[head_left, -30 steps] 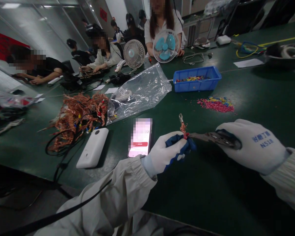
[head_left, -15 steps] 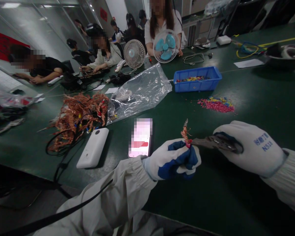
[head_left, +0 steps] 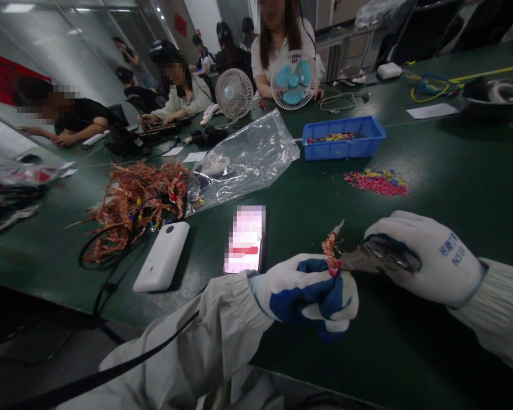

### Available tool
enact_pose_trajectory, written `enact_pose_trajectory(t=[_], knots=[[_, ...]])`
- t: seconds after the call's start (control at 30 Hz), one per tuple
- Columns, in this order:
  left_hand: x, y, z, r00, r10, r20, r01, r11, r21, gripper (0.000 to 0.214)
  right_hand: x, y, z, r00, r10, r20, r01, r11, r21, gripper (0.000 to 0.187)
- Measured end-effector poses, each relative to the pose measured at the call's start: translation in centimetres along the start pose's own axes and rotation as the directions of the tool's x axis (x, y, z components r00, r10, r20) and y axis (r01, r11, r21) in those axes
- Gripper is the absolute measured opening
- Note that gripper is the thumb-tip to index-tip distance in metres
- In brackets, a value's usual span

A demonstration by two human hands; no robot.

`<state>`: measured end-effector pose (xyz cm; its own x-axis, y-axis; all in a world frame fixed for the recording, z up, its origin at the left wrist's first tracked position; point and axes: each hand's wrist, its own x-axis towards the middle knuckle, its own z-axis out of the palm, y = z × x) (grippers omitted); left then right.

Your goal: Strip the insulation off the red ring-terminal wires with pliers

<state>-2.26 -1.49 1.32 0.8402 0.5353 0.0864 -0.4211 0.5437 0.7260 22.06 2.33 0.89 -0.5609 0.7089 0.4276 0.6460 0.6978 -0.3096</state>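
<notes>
In a white and blue work glove, my left hand (head_left: 312, 293) pinches a stripped wire (head_left: 330, 246). Its frayed copper strands and a pale pointed tip stick up above the fingers, with a bit of pink insulation (head_left: 334, 269) at their base. My right hand (head_left: 423, 256), gloved the same way, is closed round a metal wire stripper (head_left: 370, 256). The tool's jaws point left and touch the wire at the pink part. Whether the jaws are fully closed on it I cannot make out. The rest of the wire is hidden in my left glove.
A phone (head_left: 244, 242) and a white power bank (head_left: 161, 257) lie left of my hands. Beyond them are a copper wire heap (head_left: 132, 199) and a clear plastic bag (head_left: 248, 162). Pink, yellow and blue scraps (head_left: 378, 182) lie before a blue bin (head_left: 342, 149). Several people sit around the table.
Both hands have shifted slightly: my left hand down and to the right with the wire, my right hand a little left with the wire stripper. The blue fan across the table has moved slightly right.
</notes>
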Motion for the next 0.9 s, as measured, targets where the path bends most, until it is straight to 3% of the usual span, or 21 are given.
enact_pose_trajectory(t=[0.13,0.23,0.33,0.43,0.7,0.9], knots=[[-0.4,0.2,-0.2,1.000,0.019,-0.021,-0.017,0.997,0.080,0.054,0.2,0.0,0.2,1.000,-0.012,-0.006,0.012,1.000,0.019,0.014],[-0.6,0.7,-0.1,0.986,0.044,-0.164,-0.002,0.969,0.247,0.056,0.1,0.5,0.3,1.000,0.009,-0.022,-0.009,1.000,0.002,0.015],[-0.7,1.2,0.1,0.917,0.134,-0.376,0.014,0.931,0.365,0.052,-0.2,1.2,0.2,0.998,0.058,-0.037,-0.060,0.996,-0.063,0.016],[-0.8,1.2,0.0,0.851,0.229,-0.472,0.037,0.872,0.489,0.051,-0.6,1.7,0.1,0.995,0.089,-0.045,-0.093,0.992,-0.086,0.019],[-1.1,0.9,-0.1,0.803,0.297,-0.517,0.085,0.801,0.592,0.039,-0.8,1.7,0.2,0.995,0.075,-0.072,-0.082,0.993,-0.087,0.020],[-0.9,1.7,0.3,0.842,0.361,-0.401,0.078,0.653,0.753,0.026,-0.9,1.7,0.3,0.994,0.104,-0.046,-0.108,0.989,-0.104,0.021]])
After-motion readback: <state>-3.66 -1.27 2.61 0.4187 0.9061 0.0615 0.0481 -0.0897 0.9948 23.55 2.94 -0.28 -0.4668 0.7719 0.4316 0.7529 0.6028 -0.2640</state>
